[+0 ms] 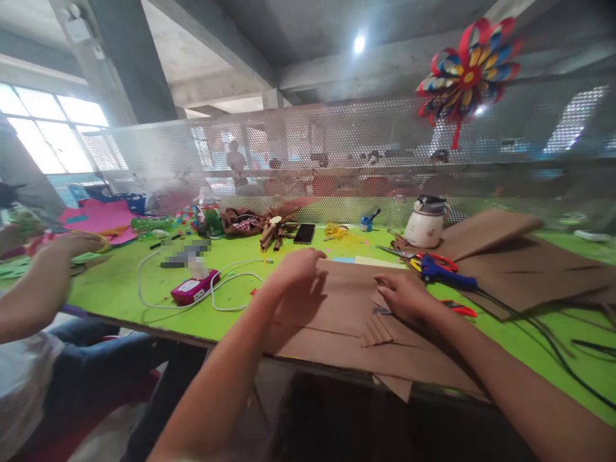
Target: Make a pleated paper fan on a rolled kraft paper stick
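Paper sheet (344, 289), brown, on green bench (115, 292), under both hands; near edge runs past bench's near edge, brown corner (397, 387) hanging below. Pleated brown piece (376, 330) on top, just near of right hand (402, 292). Right hand: fingers loosely curled, can't tell if pinching anything. Left hand (301, 282): fingers slightly bent, close together, over sheet's left part; contact unclear. White panel on magenta socket box (195, 289), left, too blurred to read. Right side tight: blue glue gun (447, 273), scissors (397, 253), brown stack (524, 269). Open room left, between socket box and co-worker's hand (79, 244).
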The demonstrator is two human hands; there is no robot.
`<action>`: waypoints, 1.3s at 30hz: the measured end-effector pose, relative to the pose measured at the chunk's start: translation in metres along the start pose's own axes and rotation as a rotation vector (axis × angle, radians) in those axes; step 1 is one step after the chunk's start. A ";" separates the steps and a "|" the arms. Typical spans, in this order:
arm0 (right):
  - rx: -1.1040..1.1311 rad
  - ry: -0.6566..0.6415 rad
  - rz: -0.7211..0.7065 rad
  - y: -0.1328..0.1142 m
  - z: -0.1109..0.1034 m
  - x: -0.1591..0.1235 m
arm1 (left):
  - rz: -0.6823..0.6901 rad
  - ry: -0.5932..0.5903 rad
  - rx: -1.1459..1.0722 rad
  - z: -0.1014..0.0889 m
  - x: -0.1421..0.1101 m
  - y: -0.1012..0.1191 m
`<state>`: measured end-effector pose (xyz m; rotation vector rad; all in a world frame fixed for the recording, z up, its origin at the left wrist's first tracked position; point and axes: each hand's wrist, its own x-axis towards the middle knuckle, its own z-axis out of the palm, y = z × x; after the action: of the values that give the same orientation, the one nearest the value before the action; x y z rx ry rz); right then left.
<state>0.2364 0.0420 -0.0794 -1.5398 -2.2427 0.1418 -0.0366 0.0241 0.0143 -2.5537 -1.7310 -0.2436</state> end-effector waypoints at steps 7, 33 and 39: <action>0.153 0.038 0.012 0.003 -0.006 0.004 | -0.309 -0.063 0.122 -0.002 -0.048 -0.050; 0.467 -0.455 -0.194 -0.009 -0.057 -0.014 | 0.247 -0.410 -0.028 0.028 0.087 0.001; 0.171 -0.505 -0.193 -0.019 -0.063 -0.018 | 0.236 -0.431 -0.041 0.026 0.095 -0.004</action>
<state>0.2502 0.0090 -0.0216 -1.2919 -2.6593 0.7156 -0.0036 0.1164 0.0028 -2.9730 -1.5129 0.3072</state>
